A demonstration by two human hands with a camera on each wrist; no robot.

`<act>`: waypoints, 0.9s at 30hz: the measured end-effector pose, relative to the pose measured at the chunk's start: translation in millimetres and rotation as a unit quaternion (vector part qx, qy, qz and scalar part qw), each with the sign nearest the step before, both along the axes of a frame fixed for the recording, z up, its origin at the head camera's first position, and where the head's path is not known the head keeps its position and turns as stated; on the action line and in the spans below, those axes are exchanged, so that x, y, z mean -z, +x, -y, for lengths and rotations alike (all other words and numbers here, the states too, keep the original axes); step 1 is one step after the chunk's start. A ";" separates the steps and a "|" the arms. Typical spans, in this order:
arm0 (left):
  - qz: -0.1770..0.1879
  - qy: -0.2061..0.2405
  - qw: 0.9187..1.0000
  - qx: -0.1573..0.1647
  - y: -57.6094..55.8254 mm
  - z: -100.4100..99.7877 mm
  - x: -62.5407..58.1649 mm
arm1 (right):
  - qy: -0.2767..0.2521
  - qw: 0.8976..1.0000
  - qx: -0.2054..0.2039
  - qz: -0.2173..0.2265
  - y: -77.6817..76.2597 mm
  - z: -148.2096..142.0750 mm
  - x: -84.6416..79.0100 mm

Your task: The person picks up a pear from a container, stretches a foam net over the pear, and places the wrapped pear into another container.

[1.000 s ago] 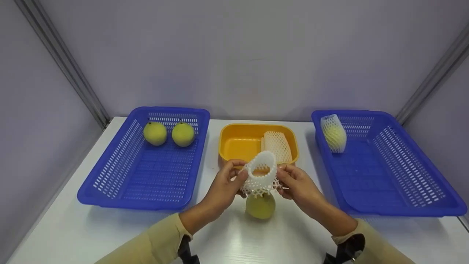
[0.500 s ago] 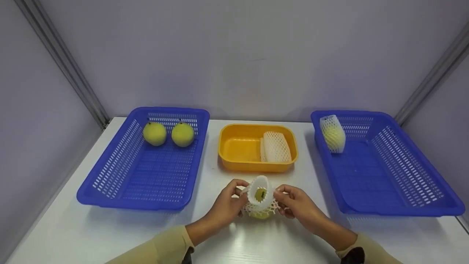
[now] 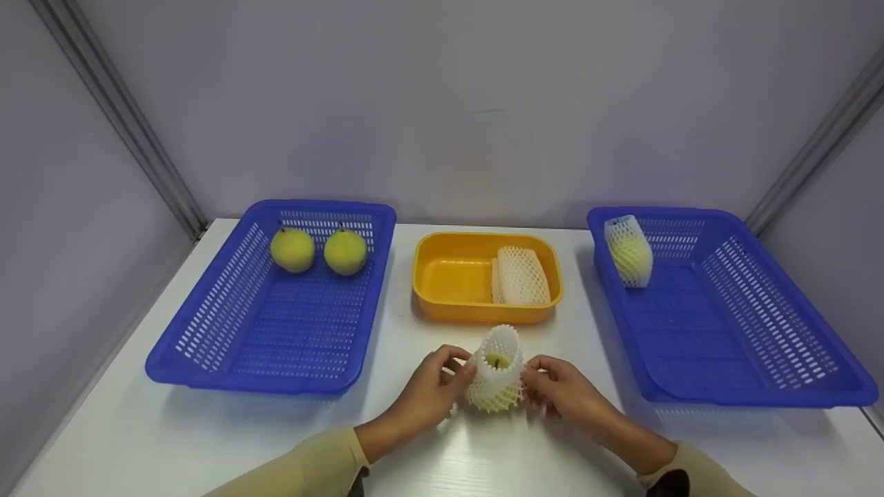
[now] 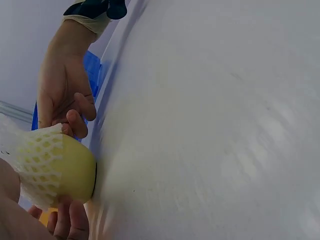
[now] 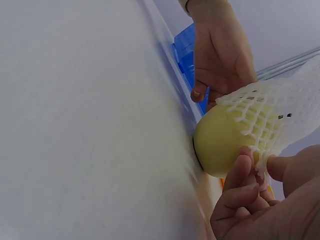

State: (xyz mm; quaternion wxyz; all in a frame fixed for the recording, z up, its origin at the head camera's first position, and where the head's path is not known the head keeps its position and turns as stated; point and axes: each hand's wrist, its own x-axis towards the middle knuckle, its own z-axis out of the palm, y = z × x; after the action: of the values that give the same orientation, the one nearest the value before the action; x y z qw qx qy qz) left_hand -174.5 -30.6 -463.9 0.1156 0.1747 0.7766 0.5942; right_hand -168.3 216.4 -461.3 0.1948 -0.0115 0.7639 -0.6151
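A yellow-green pear [image 5: 217,142] stands upright on the white table, with a white foam net sleeve [image 3: 496,386] around its upper and middle part. Its lowest part shows bare in both wrist views. The sleeve's upper end rises past the stem as a loose, open collar. My left hand [image 3: 431,391] pinches the sleeve's lower edge from the left, its fingertips against the pear. From the right, my right hand [image 3: 570,395] pinches the same edge between thumb and fingers, plainly seen in the right wrist view.
Two bare pears [image 3: 345,252] lie in the blue basket [image 3: 259,383] on the left. Folded foam nets [image 3: 523,277] are in the orange tub [image 3: 449,314] behind the hands. In the right blue basket [image 3: 760,397] is a netted pear [image 3: 630,255]. Walls enclose the table.
Both hands have come down and nearer with the foam net sleeve, from above the pear to around it. The pear, mostly bare before, is now largely inside the sleeve.
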 end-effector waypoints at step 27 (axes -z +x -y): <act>-0.104 -0.036 0.992 0.064 -3.4 3.0 4.0 | 0.051 0.961 -0.092 -0.256 3.8 8.7 -0.8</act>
State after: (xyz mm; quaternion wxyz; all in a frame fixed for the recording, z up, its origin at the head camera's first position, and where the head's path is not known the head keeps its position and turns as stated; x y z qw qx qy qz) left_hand -177.9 -33.6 -467.8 0.0785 0.2806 0.7923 0.5361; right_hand -164.6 207.7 -460.6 0.0489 -0.2284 0.8144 -0.5312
